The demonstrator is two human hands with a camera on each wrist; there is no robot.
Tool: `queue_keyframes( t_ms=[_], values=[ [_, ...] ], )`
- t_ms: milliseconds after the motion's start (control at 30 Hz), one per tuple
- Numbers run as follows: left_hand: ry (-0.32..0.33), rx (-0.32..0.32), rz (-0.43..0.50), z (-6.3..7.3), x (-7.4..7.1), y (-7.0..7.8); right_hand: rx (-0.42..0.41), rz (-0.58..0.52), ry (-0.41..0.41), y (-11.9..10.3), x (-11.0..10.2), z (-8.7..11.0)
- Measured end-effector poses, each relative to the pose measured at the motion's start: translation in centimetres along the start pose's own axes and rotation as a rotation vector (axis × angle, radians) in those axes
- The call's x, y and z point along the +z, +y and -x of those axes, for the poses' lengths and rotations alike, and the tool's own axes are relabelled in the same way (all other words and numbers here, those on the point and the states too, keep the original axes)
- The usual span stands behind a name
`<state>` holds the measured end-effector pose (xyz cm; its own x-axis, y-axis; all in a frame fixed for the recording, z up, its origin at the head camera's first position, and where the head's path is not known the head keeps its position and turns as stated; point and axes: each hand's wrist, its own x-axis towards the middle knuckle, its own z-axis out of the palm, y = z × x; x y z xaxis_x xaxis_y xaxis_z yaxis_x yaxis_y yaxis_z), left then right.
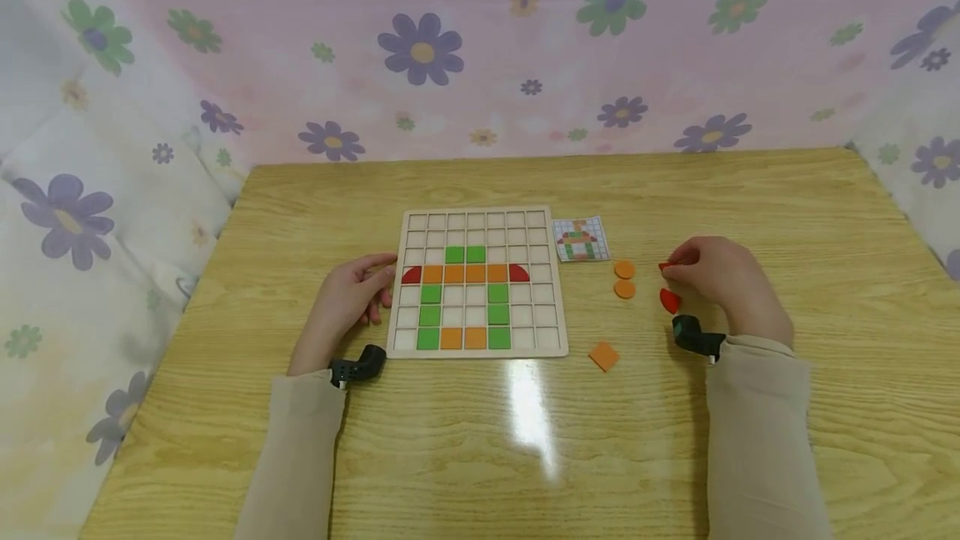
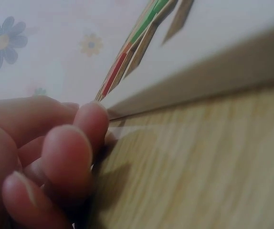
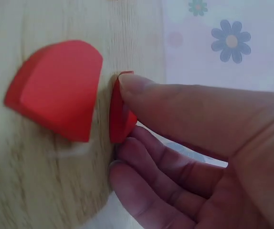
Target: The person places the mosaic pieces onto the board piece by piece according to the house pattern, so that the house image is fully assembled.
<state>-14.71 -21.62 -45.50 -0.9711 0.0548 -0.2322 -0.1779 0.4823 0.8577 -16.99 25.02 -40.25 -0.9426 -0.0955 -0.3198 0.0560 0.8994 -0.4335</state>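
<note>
A wooden grid board (image 1: 477, 354) lies flat, with green, orange and red pieces set in some of its squares. My left hand (image 1: 348, 298) rests at the board's left edge, fingers loosely bent; in the left wrist view its fingertips (image 2: 91, 121) meet the board's side (image 2: 184, 88). Over at the right, my right hand (image 1: 723, 277) pinches a red quarter-circle piece (image 3: 116, 114) between thumb and fingers, its face tilted up on edge. A second red quarter-circle piece (image 3: 63, 90) lies flat on the table close beside it.
A small printed pattern card (image 1: 581, 238) touches or nearly touches the board's right side. Two orange round pieces (image 1: 625, 269) lie between card and right hand. Nearer the front is an orange square piece (image 1: 603, 356). Flowered cloth (image 1: 480, 65) hangs behind the wooden table (image 1: 450, 457).
</note>
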Motion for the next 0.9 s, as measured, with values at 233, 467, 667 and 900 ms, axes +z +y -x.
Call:
queue_keyframes(
  t_ms=[233,467,667,900],
  values=[
    [0.002,0.003,-0.010,0.0,-0.1,0.1,-0.037,-0.005,0.018,-0.8,0.3,-0.2],
    [0.006,-0.002,-0.008,0.1,0.0,0.1,-0.058,0.005,0.036,-1.5,0.9,-0.5],
    [0.005,0.004,-0.010,0.0,0.0,0.1,-0.089,0.008,0.042,-1.9,1.3,-0.8],
    [0.005,-0.018,-0.012,-0.1,0.0,0.2,-0.089,-0.018,0.033,-1.8,1.3,-1.0]
  ],
)
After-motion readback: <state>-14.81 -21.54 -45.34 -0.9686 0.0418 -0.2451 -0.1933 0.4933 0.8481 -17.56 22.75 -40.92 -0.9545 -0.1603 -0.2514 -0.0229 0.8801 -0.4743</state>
